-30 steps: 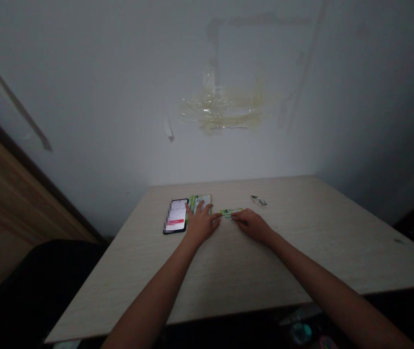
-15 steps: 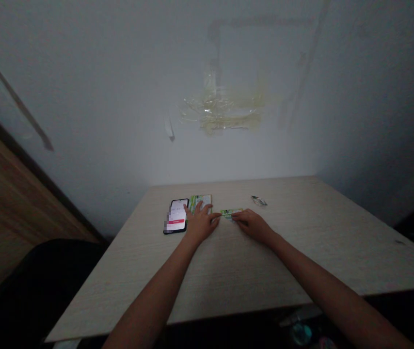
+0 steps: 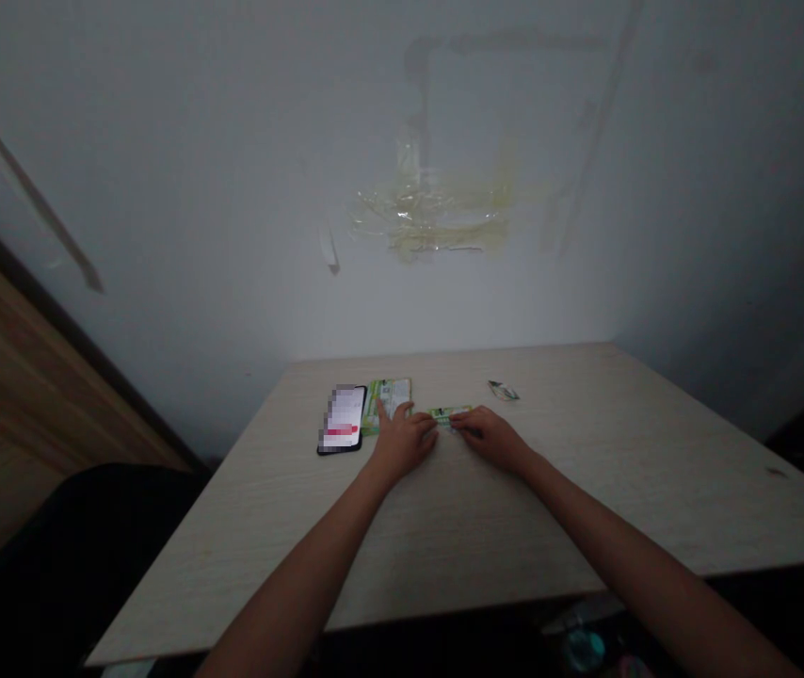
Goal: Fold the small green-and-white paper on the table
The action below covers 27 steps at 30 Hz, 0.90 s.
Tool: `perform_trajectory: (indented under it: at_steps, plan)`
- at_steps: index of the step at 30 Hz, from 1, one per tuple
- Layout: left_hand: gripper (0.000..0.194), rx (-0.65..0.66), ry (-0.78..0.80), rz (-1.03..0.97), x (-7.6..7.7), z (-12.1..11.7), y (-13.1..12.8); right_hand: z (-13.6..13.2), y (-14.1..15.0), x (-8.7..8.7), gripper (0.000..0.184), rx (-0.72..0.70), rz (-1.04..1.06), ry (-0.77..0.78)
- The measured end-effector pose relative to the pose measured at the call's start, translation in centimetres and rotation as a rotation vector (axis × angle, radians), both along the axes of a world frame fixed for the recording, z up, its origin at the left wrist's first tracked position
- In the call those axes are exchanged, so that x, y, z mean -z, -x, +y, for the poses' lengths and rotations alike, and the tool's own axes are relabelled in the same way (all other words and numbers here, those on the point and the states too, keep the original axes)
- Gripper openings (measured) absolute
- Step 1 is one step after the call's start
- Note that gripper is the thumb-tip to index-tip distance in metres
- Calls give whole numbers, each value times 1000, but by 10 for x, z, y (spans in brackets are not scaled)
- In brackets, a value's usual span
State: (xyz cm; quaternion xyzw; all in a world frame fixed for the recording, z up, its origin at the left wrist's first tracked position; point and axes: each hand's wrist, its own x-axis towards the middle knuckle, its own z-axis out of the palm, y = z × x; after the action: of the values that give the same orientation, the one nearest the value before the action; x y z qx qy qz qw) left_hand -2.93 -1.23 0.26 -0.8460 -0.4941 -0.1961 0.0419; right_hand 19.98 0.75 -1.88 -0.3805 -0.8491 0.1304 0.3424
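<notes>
A small green printed piece of paper or packet (image 3: pixel 442 411) lies flat on the table between my hands. My left hand (image 3: pixel 402 443) has its fingertips closed at the paper's left end, with some other fingers spread over a larger piece. My right hand (image 3: pixel 492 435) pinches the right part of the small piece between thumb and fingers. Beyond my left hand rests a larger green and white printed sheet or packet (image 3: pixel 393 388), partly covered by my fingers. Whether the small piece is paper or thin card I cannot tell.
A lit phone (image 3: pixel 344 419) lies left of the larger printed piece. A small crumpled scrap (image 3: pixel 503 390) sits at the back right of the pale wooden table (image 3: pixel 444 527). Behind stands a wall with peeling tape (image 3: pixel 444 226); a dark chair (image 3: pixel 84 537) is at left.
My left hand has shifted slightly right, and its fingers have drawn in from the larger printed piece toward the small one. My right hand stays nearly in place.
</notes>
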Motion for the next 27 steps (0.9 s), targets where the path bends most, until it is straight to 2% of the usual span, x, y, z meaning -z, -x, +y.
perform_trajectory:
  at_steps: [12,27]
  plan:
    - [30,-3,7,56,-6,-10,-4,4,0,4,29,9,11,5]
    - [35,11,78,88,-5,-15,-7,3,2,3,26,35,23,31]
